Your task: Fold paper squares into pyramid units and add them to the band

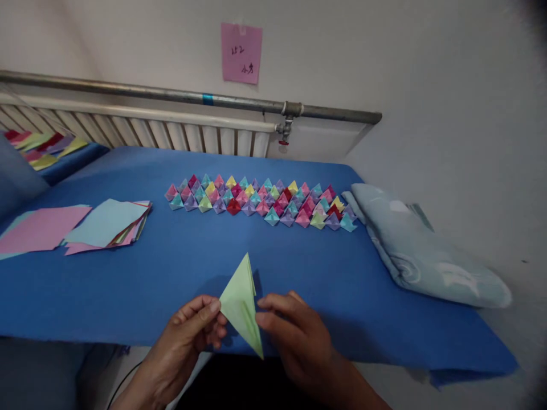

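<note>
A light green sheet of paper (241,299), folded into a layered triangle, is held above the near part of the blue surface. My left hand (188,336) pinches its left corner between thumb and fingers. Close to its right edge is my right hand (299,330), fingers bent and a little apart; the fingertips are at or just touching the folded layers. Farther back stand rows of small folded paper boats (248,199) in pink, blue, purple, yellow, green and red.
On the left lie stacks of coloured paper sheets (106,222) and pink paper (47,228). A folded pale blue blanket (427,256) rests at the right end of the blue surface (162,285). Behind run a radiator (171,134) and a metal pipe (141,89); a pink note (241,54) is on the wall.
</note>
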{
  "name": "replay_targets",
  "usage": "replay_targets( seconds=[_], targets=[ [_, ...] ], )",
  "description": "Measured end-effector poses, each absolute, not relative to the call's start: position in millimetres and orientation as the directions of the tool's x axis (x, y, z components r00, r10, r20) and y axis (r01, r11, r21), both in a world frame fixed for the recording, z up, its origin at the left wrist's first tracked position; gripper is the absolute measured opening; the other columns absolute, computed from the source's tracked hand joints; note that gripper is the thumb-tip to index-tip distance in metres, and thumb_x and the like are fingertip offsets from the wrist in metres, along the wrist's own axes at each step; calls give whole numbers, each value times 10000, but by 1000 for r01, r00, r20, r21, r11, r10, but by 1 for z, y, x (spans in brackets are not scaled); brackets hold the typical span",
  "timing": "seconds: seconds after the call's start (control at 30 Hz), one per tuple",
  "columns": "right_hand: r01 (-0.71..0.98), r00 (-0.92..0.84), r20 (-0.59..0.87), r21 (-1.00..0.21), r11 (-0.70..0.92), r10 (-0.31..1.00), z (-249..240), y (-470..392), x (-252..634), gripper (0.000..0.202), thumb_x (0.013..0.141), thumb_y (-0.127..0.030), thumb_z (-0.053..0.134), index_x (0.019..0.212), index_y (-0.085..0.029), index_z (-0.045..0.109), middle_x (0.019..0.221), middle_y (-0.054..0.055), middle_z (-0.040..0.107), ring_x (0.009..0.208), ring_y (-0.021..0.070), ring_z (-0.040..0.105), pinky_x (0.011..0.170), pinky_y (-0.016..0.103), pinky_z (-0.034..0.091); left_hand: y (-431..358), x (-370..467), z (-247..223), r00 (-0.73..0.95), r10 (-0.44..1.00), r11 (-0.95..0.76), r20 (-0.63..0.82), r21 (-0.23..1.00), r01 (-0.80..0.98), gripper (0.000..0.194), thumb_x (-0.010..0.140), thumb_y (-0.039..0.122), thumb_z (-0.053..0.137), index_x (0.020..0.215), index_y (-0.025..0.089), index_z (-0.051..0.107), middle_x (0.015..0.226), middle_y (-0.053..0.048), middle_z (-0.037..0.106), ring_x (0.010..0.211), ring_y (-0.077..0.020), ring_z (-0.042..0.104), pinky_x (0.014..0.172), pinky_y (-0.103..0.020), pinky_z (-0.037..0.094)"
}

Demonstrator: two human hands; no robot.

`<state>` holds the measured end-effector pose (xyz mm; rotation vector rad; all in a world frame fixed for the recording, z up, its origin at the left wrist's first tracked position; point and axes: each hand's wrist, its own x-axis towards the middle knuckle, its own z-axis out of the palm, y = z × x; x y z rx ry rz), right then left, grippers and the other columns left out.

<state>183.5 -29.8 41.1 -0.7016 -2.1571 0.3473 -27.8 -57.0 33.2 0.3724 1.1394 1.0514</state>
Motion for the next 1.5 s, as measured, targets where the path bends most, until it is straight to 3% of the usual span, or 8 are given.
replay_targets(
  seconds=[0.07, 0.13, 0.3, 0.53, 0.77, 1.3, 1.5],
  targets=[
    [313, -405, 586, -632, 709, 702, 45, -27, 184, 310, 909, -73, 460, 1164, -227, 546, 1092, 70, 640, 1015, 174, 606, 869, 321, 477, -55, -27, 31, 46, 828, 499, -558, 698, -513, 349, 621, 415, 854, 722, 153, 646, 618, 17, 626, 548, -81, 558, 529, -195, 464],
    [255, -294, 527, -761, 596, 798, 51, -23, 182, 257, 915, -97, 487, 1106, -243, 578, 1052, 45, 649, 1042, 163, 600, 909, 309, 470, -55, -25, 28, 65, 836, 492, -544, 693, -526, 337, 637, 409, 848, 709, 153, 640, 604, 24, 608, 550, -80, 545, 538, -198, 455],
    [170, -266, 392, -880, 443, 881, 63, -13, 173, 161, 880, -136, 547, 966, -232, 644, 1041, 41, 644, 994, 152, 609, 786, 250, 501, -56, -20, 23, 113, 849, 496, -516, 705, -506, 294, 696, 398, 812, 719, 158, 644, 605, 29, 594, 554, -81, 527, 551, -207, 440],
    [92, -282, 353, -916, 392, 892, 61, -11, 171, 160, 859, -108, 549, 913, -224, 645, 1013, 32, 628, 953, 137, 607, 775, 238, 489, -56, -15, 23, 139, 851, 508, -507, 726, -464, 305, 699, 410, 802, 685, 155, 635, 593, 20, 593, 543, -87, 517, 548, -212, 416],
    [108, -289, 407, -885, 452, 866, 59, -11, 173, 162, 870, -99, 534, 924, -224, 623, 986, 24, 619, 954, 138, 596, 825, 261, 464, -56, -15, 19, 136, 848, 515, -512, 735, -441, 304, 701, 423, 797, 693, 162, 642, 607, 24, 602, 549, -89, 525, 558, -218, 430],
    [107, -314, 94, -985, 134, 945, 53, -11, 169, 106, 816, -146, 515, 813, -211, 599, 836, 0, 607, 745, 128, 554, 708, 255, 450, -53, -18, 19, 125, 859, 502, -496, 769, -396, 323, 697, 452, 791, 663, 167, 641, 592, 16, 607, 562, -96, 532, 581, -213, 424],
    [95, -512, -44, -995, 6, 858, 49, -8, 168, 182, 758, -82, 502, 776, -197, 642, 832, 3, 595, 751, 127, 555, 661, 227, 453, -45, -19, 26, 108, 872, 488, -477, 832, -266, 348, 718, 490, 755, 664, 169, 634, 602, 13, 604, 572, -101, 530, 587, -215, 412]
  ],
)
